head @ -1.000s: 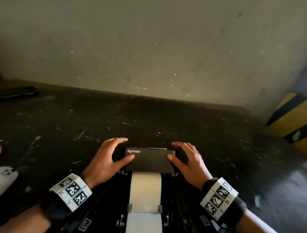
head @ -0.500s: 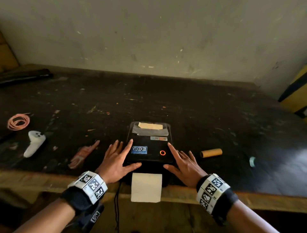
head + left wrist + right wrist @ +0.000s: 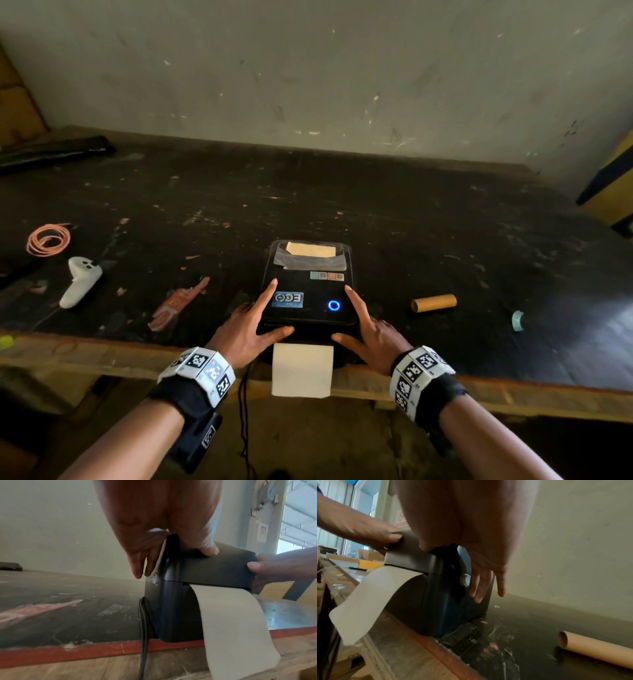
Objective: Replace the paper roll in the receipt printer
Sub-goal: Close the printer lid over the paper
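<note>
The receipt printer [image 3: 308, 301] sits at the tabletop's [image 3: 445, 240] near edge, lid down, paper [image 3: 302, 370] hanging toward the person. Left hand [image 3: 246, 329] and right hand [image 3: 370, 332] flank it, flat-fingered, pressing the lid, equally near.

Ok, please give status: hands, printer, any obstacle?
Both hands flat on the printer lid: left hand, right hand. Lid closed, paper hanging out front. Nothing blocking.

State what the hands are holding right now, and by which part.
Both hands hold the receipt printer by its closed lid. The left hand and right hand each lay a thumb along the lid's front edge, with straight fingers spread over its top and down its sides.
</note>
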Action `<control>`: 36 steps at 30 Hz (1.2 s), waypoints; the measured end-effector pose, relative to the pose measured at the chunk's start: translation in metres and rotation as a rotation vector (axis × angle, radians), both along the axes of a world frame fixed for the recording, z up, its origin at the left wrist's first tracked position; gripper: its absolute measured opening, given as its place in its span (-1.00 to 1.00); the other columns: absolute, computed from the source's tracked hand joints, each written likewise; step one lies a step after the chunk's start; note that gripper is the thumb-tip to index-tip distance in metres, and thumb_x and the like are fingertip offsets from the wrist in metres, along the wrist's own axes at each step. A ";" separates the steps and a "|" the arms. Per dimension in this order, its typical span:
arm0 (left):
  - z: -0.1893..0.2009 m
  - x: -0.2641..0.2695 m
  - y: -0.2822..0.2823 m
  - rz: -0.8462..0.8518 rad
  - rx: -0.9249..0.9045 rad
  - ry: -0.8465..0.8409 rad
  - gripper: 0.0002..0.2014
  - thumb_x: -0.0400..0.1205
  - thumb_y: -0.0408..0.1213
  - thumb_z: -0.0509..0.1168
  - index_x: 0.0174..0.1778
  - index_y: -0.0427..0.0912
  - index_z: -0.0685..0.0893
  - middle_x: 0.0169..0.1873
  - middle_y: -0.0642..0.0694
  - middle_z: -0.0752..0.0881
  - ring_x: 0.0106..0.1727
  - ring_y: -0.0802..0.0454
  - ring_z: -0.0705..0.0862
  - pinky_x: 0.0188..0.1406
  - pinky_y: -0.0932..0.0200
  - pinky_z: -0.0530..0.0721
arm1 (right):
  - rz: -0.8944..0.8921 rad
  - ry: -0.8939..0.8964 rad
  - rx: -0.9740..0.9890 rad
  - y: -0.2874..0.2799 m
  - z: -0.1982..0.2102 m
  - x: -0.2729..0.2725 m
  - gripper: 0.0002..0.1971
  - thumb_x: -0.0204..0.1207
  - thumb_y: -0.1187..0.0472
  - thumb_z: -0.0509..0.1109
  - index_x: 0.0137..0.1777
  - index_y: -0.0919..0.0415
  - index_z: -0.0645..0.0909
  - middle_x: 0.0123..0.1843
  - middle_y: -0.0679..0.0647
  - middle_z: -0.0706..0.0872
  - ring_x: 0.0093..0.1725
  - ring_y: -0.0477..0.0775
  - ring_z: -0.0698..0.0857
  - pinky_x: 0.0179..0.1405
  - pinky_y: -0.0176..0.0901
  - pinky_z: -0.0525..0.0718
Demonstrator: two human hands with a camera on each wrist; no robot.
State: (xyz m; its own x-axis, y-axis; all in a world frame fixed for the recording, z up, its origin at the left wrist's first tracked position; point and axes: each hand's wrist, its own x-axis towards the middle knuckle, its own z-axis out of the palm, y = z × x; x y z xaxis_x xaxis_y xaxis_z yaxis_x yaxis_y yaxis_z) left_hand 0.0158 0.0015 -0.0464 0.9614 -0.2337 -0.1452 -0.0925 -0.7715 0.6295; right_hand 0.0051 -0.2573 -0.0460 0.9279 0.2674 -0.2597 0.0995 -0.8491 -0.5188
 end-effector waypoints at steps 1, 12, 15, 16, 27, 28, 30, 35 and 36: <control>-0.001 0.001 0.000 0.005 -0.004 0.002 -0.07 0.25 0.51 0.17 0.39 0.58 -0.31 0.55 -0.26 0.30 0.48 -0.22 0.40 0.35 -0.34 0.49 | -0.009 0.000 0.003 0.001 0.001 0.000 -0.09 0.52 -0.25 0.22 0.49 -0.33 -0.52 0.57 0.20 0.40 0.35 0.19 0.61 0.45 0.25 0.47; 0.001 -0.002 -0.003 0.031 0.003 -0.021 -0.10 0.47 0.20 0.30 0.49 0.41 -0.28 0.56 -0.23 0.30 0.47 -0.19 0.42 0.38 -0.19 0.49 | -0.060 0.076 0.088 0.007 0.010 -0.004 -0.09 0.55 -0.14 0.27 0.50 -0.35 -0.47 0.63 0.19 0.28 0.44 0.20 0.51 0.42 0.25 0.49; 0.000 -0.004 -0.004 0.025 0.026 -0.035 -0.10 0.47 0.21 0.29 0.48 0.42 -0.29 0.55 -0.23 0.31 0.45 -0.20 0.44 0.35 -0.20 0.51 | -0.065 0.079 0.091 0.006 0.010 -0.006 -0.10 0.56 -0.12 0.27 0.52 -0.32 -0.46 0.63 0.20 0.29 0.44 0.20 0.51 0.43 0.23 0.49; 0.000 -0.003 -0.004 0.025 0.037 -0.044 -0.10 0.47 0.22 0.28 0.48 0.43 -0.29 0.55 -0.23 0.32 0.45 -0.20 0.45 0.33 -0.21 0.52 | -0.061 0.074 0.090 0.006 0.010 -0.006 -0.10 0.56 -0.12 0.27 0.52 -0.31 -0.46 0.61 0.21 0.31 0.42 0.19 0.53 0.42 0.22 0.50; -0.004 0.002 -0.004 0.032 0.054 -0.033 -0.11 0.44 0.27 0.27 0.43 0.51 -0.32 0.58 -0.24 0.25 0.47 -0.22 0.41 0.35 -0.25 0.51 | -0.068 0.066 0.093 0.007 0.010 -0.007 -0.10 0.57 -0.12 0.26 0.53 -0.29 -0.46 0.61 0.23 0.32 0.38 0.19 0.57 0.39 0.17 0.54; -0.004 0.003 -0.004 0.031 0.052 -0.031 -0.11 0.44 0.26 0.27 0.43 0.52 -0.32 0.58 -0.24 0.25 0.47 -0.22 0.41 0.34 -0.25 0.52 | -0.070 0.071 0.092 0.007 0.010 -0.008 -0.10 0.57 -0.12 0.27 0.53 -0.30 -0.46 0.61 0.23 0.31 0.39 0.19 0.56 0.39 0.17 0.54; -0.004 0.002 -0.002 0.030 0.052 -0.027 -0.11 0.44 0.27 0.26 0.42 0.53 -0.33 0.57 -0.24 0.25 0.47 -0.22 0.42 0.34 -0.25 0.52 | -0.075 0.076 0.085 0.007 0.009 -0.008 -0.09 0.56 -0.12 0.27 0.52 -0.30 -0.47 0.62 0.23 0.28 0.41 0.20 0.54 0.40 0.17 0.52; -0.005 0.000 -0.001 0.024 0.045 -0.033 -0.11 0.43 0.28 0.26 0.38 0.56 -0.35 0.56 -0.25 0.28 0.45 -0.22 0.44 0.33 -0.26 0.52 | -0.072 0.083 0.082 0.008 0.013 -0.007 -0.10 0.57 -0.11 0.26 0.54 -0.27 -0.47 0.64 0.22 0.25 0.46 0.20 0.49 0.45 0.17 0.47; -0.005 0.000 -0.002 0.022 0.041 -0.034 -0.11 0.43 0.28 0.26 0.38 0.57 -0.35 0.56 -0.25 0.29 0.45 -0.21 0.44 0.33 -0.25 0.53 | -0.071 0.088 0.085 0.008 0.013 -0.007 -0.10 0.57 -0.11 0.26 0.54 -0.27 -0.46 0.64 0.22 0.24 0.48 0.21 0.47 0.46 0.17 0.46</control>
